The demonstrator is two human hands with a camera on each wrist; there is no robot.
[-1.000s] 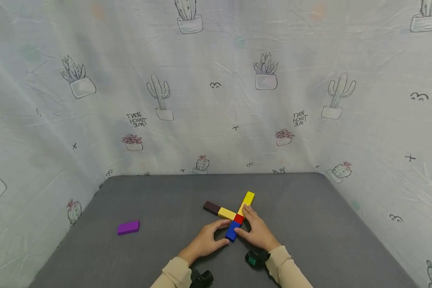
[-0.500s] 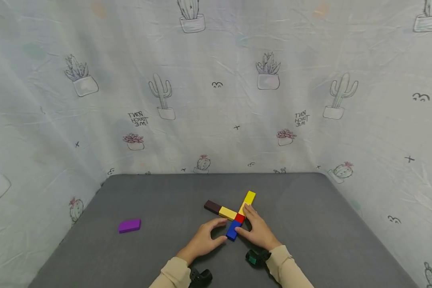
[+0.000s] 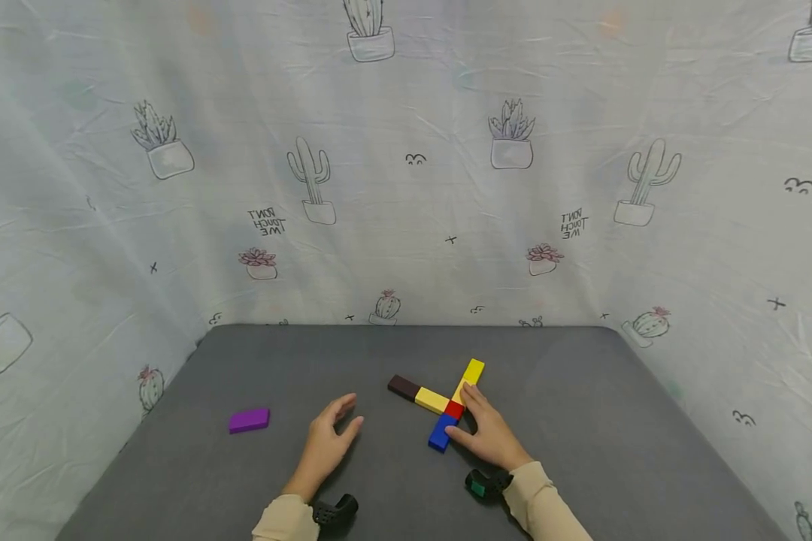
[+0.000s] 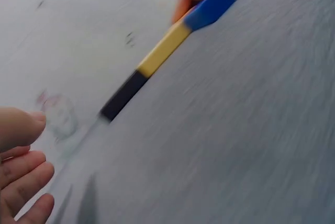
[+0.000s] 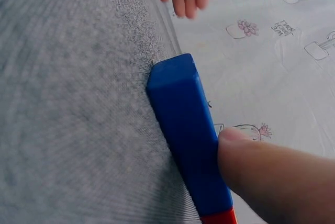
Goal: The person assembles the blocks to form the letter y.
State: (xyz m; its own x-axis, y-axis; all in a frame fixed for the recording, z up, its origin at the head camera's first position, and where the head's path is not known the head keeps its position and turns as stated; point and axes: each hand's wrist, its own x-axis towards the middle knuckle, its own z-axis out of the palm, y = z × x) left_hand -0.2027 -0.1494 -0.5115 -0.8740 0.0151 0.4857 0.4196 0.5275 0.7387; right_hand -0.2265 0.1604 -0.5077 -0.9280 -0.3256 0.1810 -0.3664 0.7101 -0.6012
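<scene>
Wooden-looking blocks form a branching shape on the grey table. A blue block [image 3: 441, 433] lies nearest me, with a small red block [image 3: 454, 409] at its far end. From there a pale yellow block [image 3: 431, 400] and a dark brown block [image 3: 403, 387] run left, and a bright yellow block [image 3: 474, 370] stretches away. My right hand [image 3: 489, 436] has its thumb [image 5: 246, 161] against the blue block's side and its fingers on the yellow arm. Apart from the shape, my left hand [image 3: 328, 443] holds nothing, fingers spread. It is nearest a purple block [image 3: 249, 421].
The grey tabletop [image 3: 616, 436] meets a pale curtain [image 3: 406, 225] printed with potted cacti at its back and sides. Each wrist wears a black camera strap [image 3: 334, 511].
My left hand has moved away from the blue block, leftward toward the purple block. The right hand has stayed on the joined blocks. The head view has shifted slightly.
</scene>
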